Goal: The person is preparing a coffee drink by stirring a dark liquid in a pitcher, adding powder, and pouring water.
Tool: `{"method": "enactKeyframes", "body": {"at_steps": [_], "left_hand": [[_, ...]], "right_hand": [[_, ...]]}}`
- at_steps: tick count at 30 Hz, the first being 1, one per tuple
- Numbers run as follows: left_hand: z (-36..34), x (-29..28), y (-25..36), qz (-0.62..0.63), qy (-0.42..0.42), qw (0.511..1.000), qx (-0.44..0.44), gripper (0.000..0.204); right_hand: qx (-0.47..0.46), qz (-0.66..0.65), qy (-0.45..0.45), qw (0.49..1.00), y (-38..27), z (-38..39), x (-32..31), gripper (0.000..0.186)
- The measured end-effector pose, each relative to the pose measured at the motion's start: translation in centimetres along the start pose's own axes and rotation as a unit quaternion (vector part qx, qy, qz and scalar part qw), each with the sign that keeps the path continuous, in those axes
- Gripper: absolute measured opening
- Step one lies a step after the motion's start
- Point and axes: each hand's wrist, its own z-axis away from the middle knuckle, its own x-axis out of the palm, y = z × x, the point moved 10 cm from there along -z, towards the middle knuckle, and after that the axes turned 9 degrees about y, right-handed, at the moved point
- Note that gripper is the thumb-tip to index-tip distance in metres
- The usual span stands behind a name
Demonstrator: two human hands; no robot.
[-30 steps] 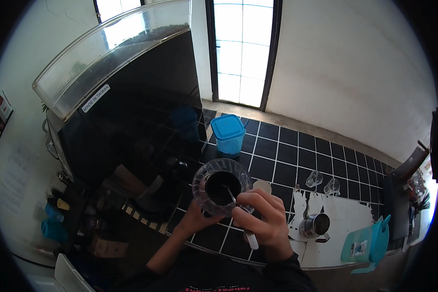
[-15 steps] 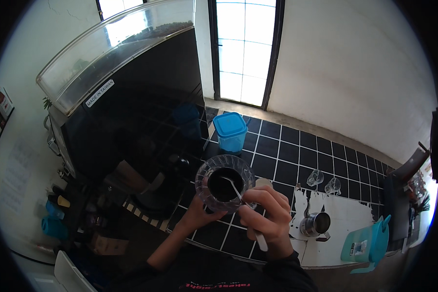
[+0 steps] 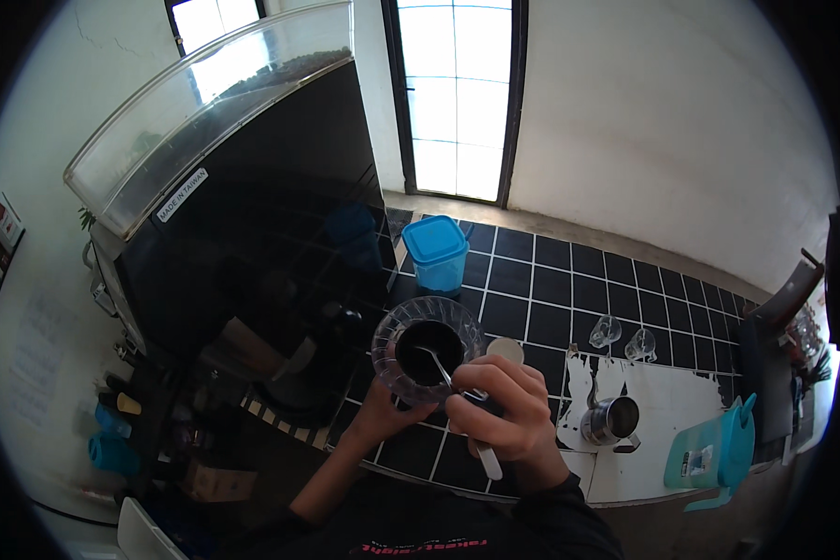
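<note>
My left hand (image 3: 387, 411) is closed around the lower side of a clear ribbed glass bowl (image 3: 386, 359), holding it over the black-tiled counter. Dark contents (image 3: 420, 375) fill its middle; whether they are liquid or powder I cannot tell. Between the fingers and thumb of my right hand (image 3: 509, 411) is a metal spoon (image 3: 488, 461). Its handle end sticks out below that hand, and its far end dips into the dark contents, so the spoon's bowl is hidden. A pale round disc (image 3: 507, 351) lies on the tiles just beyond my right hand.
A blue lidded container (image 3: 437, 257) stands behind the bowl. To the right are two small glasses (image 3: 605, 330), a metal pitcher (image 3: 611, 420) on a peeling white surface, and a teal jug (image 3: 705, 453). A large black machine (image 3: 280, 177) with a clear hopper rises at left.
My right hand has shifted slightly left with the spoon, uncovering more of the pale disc. The spoon's dipped end has moved a little within the bowl. My left hand keeps its hold.
</note>
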Motion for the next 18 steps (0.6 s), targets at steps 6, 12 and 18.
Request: {"method": "enactKeyframes", "body": {"at_steps": [6,12,18], "left_hand": [[0.3,-0.4,-0.6,-0.01,0.007,1.0,-0.008,0.084],[-0.1,-1.0,1.0,-0.003,0.038,0.998,0.059,0.086],[0.0,-0.7,0.6,-0.018,0.025,0.996,0.079,0.082]], "right_hand": [[0.019,0.021,-0.055,0.998,0.3,0.5,1.3,0.026],[0.032,-0.033,-0.011,0.999,0.2,0.4,0.0,0.033],[0.016,0.009,-0.009,1.0,0.3,0.3,0.3,0.034]]}}
